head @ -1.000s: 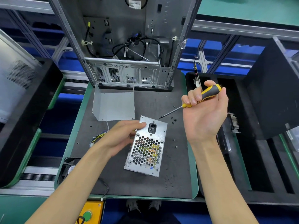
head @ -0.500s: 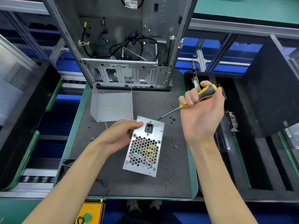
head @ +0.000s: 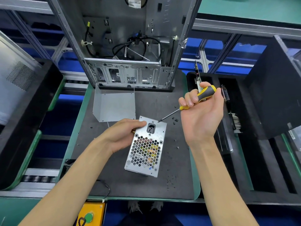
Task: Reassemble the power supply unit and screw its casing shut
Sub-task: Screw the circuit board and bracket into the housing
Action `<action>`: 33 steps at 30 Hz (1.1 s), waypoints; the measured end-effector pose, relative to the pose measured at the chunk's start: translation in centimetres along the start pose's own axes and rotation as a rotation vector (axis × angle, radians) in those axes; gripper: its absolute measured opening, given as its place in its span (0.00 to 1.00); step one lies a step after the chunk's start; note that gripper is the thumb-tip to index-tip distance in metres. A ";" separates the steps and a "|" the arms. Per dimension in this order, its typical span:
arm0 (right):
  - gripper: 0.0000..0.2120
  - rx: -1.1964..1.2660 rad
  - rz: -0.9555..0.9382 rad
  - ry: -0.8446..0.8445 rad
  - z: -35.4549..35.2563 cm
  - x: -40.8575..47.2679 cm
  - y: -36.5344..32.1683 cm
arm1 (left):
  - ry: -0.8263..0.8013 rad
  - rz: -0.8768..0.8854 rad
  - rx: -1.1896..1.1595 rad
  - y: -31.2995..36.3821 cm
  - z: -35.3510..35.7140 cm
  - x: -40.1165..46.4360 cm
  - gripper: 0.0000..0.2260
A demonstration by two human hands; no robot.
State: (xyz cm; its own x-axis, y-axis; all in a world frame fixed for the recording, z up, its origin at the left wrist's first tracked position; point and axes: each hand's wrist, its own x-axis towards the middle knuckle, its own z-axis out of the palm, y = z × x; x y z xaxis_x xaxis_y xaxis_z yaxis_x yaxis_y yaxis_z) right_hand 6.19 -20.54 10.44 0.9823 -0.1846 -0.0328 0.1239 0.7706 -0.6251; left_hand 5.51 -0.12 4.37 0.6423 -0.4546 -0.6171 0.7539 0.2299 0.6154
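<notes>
Two hands work at the worktop (head: 101, 181) centre: the left hand (head: 121, 133) grips the power supply unit (head: 145, 146) by its left side, the right hand (head: 201, 115) clasps a screwdriver (head: 192, 102), tip on the unit's far right corner

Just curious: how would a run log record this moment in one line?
left hand holds power supply | right hand holds screwdriver | tip at far corner
</notes>
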 end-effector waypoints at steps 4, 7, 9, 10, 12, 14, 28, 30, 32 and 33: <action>0.17 -0.012 -0.008 -0.005 0.0 -0.1 -0.1 | 0.012 -0.005 -0.008 -0.2 0.0 0.1 0.11; 0.17 -0.021 -0.010 0.000 0.0 -0.1 -0.1 | 0.031 0.001 -0.023 -0.4 -0.2 0.1 0.14; 0.17 -0.029 -0.012 0.000 0.0 -0.2 0.0 | 0.052 0.017 0.000 -0.5 -0.3 0.1 0.16; 0.17 -0.036 -0.015 -0.004 0.0 -0.2 0.0 | 0.065 0.024 0.018 -0.5 -0.3 0.1 0.16; 0.17 -0.052 -0.018 -0.021 0.2 -0.2 0.2 | 0.090 0.034 0.046 -0.5 -0.4 0.1 0.16; 0.17 -0.067 -0.014 -0.042 0.4 -0.2 0.4 | 0.104 0.042 0.061 -0.5 -0.4 0.1 0.15; 0.19 -0.284 -0.066 -0.218 1.7 0.0 2.7 | 0.144 0.055 0.058 -0.6 -0.4 0.4 0.09; 0.19 -0.295 -0.065 -0.226 1.6 0.0 2.8 | 0.143 0.055 0.061 -0.6 -0.3 0.5 0.08; 0.18 -0.312 -0.062 -0.228 1.6 0.0 2.9 | 0.137 0.051 0.066 -0.6 -0.4 0.5 0.08; 0.18 -0.324 -0.060 -0.229 1.6 0.0 2.9 | 0.133 0.049 0.067 -0.6 -0.4 0.6 0.08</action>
State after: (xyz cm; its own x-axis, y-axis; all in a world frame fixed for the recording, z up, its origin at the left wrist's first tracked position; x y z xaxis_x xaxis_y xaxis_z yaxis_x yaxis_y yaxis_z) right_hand 6.81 -17.33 9.84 0.9851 -0.0549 0.1628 0.1672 0.5233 -0.8356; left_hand 5.51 -0.16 3.49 0.6944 -0.3248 -0.6421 0.7129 0.1889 0.6753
